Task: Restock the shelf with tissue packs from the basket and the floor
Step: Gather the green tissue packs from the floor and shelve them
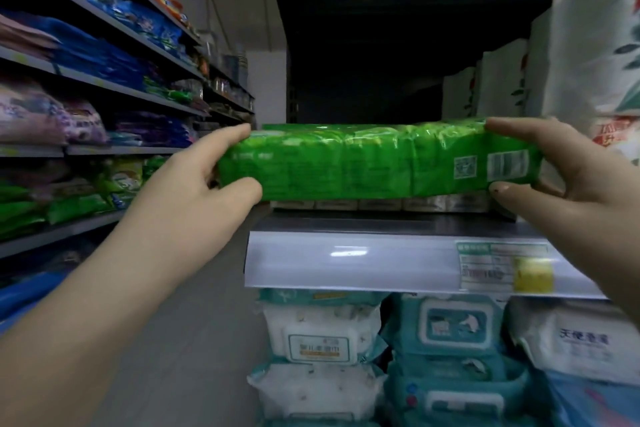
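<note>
A long green tissue pack (374, 163) is held level in front of me, just above the shelf (346, 262) with the grey price rail. My left hand (207, 184) grips its left end, thumb below and fingers on top. My right hand (561, 170) grips the right end the same way, near the barcode. Under the green pack lies a pale pack (381, 204), resting on the shelf board. The basket and the floor packs are out of view.
Wet-wipe packs (322, 333) fill the level below the shelf. Tall white tissue bundles (585, 62) stand on the right of the shelf. Across the aisle on the left, shelves (97, 80) hold blue, purple and green bags. The shelf's back is dark.
</note>
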`<move>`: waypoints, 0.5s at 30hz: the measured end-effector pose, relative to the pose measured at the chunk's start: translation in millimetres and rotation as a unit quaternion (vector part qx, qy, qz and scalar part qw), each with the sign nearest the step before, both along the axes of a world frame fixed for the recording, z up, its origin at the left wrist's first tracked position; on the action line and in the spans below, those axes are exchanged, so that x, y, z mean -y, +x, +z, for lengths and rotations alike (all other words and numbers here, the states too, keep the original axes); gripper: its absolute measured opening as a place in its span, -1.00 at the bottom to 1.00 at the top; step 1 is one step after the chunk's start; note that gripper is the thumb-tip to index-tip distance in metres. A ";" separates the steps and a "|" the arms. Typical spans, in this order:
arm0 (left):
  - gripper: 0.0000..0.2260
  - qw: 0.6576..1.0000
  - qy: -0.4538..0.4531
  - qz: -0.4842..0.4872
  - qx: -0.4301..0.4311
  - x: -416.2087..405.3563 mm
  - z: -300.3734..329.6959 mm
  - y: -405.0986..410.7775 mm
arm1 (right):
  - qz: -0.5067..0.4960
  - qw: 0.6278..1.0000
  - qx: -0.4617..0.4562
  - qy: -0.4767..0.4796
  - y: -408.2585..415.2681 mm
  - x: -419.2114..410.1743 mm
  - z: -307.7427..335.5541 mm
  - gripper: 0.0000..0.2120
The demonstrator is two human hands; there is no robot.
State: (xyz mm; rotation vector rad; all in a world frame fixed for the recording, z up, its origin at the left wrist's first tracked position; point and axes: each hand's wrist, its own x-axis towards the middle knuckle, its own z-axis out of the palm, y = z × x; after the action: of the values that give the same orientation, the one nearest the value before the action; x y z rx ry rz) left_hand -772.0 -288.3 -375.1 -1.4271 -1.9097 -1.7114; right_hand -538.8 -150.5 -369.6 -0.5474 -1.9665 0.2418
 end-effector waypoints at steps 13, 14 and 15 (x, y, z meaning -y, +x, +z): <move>-0.35 0.991 -0.089 0.076 -0.070 -7.4 -20.1 27.0 | -0.134 0.987 0.080 0.043 7.6 -0.7 -21.3 -0.39; -0.36 0.990 -0.089 0.085 -0.075 -8.3 -20.5 27.5 | -0.135 0.986 0.081 0.049 8.7 -4.0 -22.6 -0.39; -0.38 0.989 -0.085 0.085 -0.080 -9.5 -21.2 27.8 | -0.129 0.987 0.081 0.050 9.3 -4.4 -23.2 -0.40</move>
State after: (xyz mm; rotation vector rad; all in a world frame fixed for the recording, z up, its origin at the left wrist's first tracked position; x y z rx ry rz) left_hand -744.2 -278.8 -396.4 -1.3659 -2.0616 -1.3442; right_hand -529.5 -146.1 -392.8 -0.7677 -2.0260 -0.0651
